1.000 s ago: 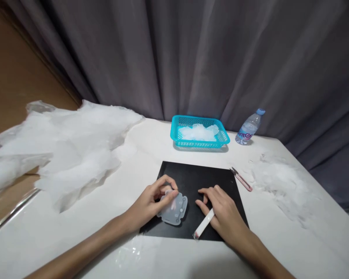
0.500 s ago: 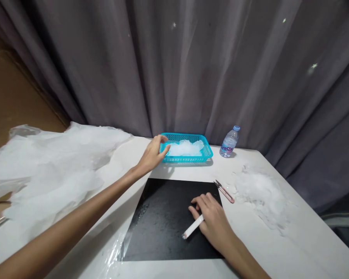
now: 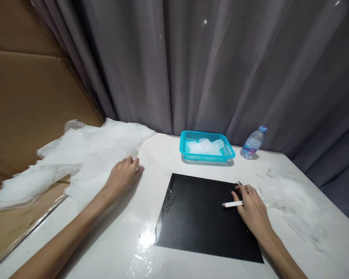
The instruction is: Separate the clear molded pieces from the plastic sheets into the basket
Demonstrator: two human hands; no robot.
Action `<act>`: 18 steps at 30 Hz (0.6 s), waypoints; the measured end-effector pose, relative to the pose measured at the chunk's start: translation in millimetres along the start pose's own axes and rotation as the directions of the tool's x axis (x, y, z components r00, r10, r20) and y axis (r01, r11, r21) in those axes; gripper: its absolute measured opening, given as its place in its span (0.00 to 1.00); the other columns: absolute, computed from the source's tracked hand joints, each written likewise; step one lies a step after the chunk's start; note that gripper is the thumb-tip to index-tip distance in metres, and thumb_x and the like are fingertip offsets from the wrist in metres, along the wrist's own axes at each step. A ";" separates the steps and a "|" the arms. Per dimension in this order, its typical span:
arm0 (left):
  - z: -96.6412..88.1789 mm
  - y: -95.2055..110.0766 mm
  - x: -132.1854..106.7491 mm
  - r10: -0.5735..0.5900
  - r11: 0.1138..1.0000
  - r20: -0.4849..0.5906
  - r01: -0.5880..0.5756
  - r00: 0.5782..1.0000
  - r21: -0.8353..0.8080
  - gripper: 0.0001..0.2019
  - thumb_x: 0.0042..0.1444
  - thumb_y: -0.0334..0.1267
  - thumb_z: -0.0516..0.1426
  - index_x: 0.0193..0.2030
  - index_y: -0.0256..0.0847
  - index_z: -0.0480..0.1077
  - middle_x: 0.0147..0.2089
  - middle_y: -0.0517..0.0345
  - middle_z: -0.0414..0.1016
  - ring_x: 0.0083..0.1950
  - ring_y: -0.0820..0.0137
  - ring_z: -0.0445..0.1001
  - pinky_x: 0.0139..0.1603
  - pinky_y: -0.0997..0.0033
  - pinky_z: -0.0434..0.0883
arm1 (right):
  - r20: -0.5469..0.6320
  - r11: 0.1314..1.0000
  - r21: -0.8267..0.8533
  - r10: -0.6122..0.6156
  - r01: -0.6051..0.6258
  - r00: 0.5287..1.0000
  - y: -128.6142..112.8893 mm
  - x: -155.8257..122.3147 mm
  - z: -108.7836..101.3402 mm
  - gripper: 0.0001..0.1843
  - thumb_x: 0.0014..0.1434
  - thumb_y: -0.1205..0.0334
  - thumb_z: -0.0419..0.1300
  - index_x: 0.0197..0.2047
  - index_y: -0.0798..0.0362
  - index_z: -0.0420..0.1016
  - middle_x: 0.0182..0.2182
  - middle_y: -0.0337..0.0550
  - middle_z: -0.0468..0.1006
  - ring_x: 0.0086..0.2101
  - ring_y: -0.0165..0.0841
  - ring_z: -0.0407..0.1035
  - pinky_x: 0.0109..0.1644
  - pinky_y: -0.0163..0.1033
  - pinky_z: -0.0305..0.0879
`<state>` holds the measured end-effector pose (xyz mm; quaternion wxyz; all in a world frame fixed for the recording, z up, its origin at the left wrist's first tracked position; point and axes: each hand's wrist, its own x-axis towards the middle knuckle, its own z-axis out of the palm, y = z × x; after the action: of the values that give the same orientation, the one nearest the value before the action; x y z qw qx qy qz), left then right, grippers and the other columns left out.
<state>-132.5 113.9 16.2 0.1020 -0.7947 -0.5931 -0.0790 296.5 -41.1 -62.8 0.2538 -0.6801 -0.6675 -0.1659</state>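
Left hand point(image 3: 124, 175) — grip unclear — has moved left of the black mat point(image 3: 200, 221), seemingly pausing work there. Right hand point(image 3: 252, 207) grips a white stick point(image 3: 232, 204)

Snips point(image 3: 239, 183) mostly hidden (by right grip point(image 3: 252, 207)), curtain point(image 3: 192, 77) cropped

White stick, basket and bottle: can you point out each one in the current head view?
White stick point(image 3: 233, 204), head view, middle of its exposed length.
Basket point(image 3: 207, 157), head view, front wall.
Bottle point(image 3: 250, 149), head view, label.
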 end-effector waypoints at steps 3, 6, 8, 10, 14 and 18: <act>-1.9 7.9 -0.5 0.032 0.999 0.030 -0.033 0.999 0.022 0.13 0.66 0.34 0.45 0.39 0.39 0.70 0.44 0.39 0.76 0.44 0.49 0.77 0.36 0.59 0.70 | 0.017 1.000 0.013 0.004 -0.004 1.000 -2.5 -1.7 1.2 0.20 0.76 0.49 0.46 0.46 0.53 0.73 0.39 0.51 0.76 0.39 0.44 0.74 0.37 0.46 0.69; -13.2 17.8 -1.2 0.031 0.999 0.029 -0.032 0.999 0.031 0.13 0.68 0.34 0.43 0.40 0.39 0.68 0.44 0.40 0.75 0.39 0.53 0.77 0.30 0.62 0.64 | 0.022 1.000 0.015 0.004 -0.004 1.000 -2.2 -1.8 0.9 0.20 0.76 0.48 0.47 0.45 0.53 0.73 0.39 0.51 0.77 0.39 0.44 0.74 0.38 0.46 0.70; -24.4 26.9 -3.1 0.018 1.000 0.005 -0.018 1.000 0.014 0.13 0.71 0.37 0.42 0.43 0.39 0.66 0.47 0.43 0.74 0.36 0.57 0.76 0.28 0.65 0.60 | 0.019 1.000 0.022 0.003 -0.004 1.000 -3.3 -1.6 0.5 0.20 0.76 0.48 0.47 0.45 0.53 0.73 0.39 0.51 0.77 0.39 0.45 0.75 0.38 0.47 0.70; -35.0 39.9 -6.7 0.021 0.998 -0.021 -0.022 1.000 -0.054 0.11 0.72 0.40 0.43 0.43 0.41 0.64 0.47 0.47 0.72 0.33 0.62 0.75 0.28 0.66 0.60 | 0.019 0.999 0.046 -0.002 0.001 1.000 -6.7 -1.2 -0.3 0.20 0.76 0.49 0.47 0.45 0.52 0.73 0.39 0.50 0.77 0.40 0.45 0.75 0.39 0.47 0.70; -44.3 76.7 -17.8 0.147 0.970 -0.060 -0.155 0.987 -0.185 0.08 0.72 0.37 0.45 0.40 0.43 0.60 0.43 0.54 0.70 0.33 0.65 0.74 0.30 0.67 0.62 | 0.023 0.992 0.122 -0.047 0.044 0.999 -19.9 0.3 -4.1 0.17 0.76 0.51 0.48 0.43 0.51 0.72 0.37 0.48 0.77 0.39 0.43 0.74 0.40 0.46 0.68; -39.9 120.2 -33.9 0.392 0.885 -0.065 -0.395 0.918 -0.248 0.08 0.73 0.34 0.44 0.43 0.42 0.61 0.41 0.55 0.71 0.35 0.64 0.77 0.31 0.67 0.68 | 0.036 0.970 0.229 -0.090 0.079 0.995 -38.1 0.9 -9.8 0.14 0.76 0.54 0.51 0.42 0.51 0.72 0.36 0.46 0.76 0.37 0.41 0.73 0.43 0.45 0.68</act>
<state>-27.1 39.2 38.1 0.0162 -0.9042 -0.4039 -0.1376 259.9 -46.7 -49.6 0.3073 -0.6212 -0.7160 -0.0835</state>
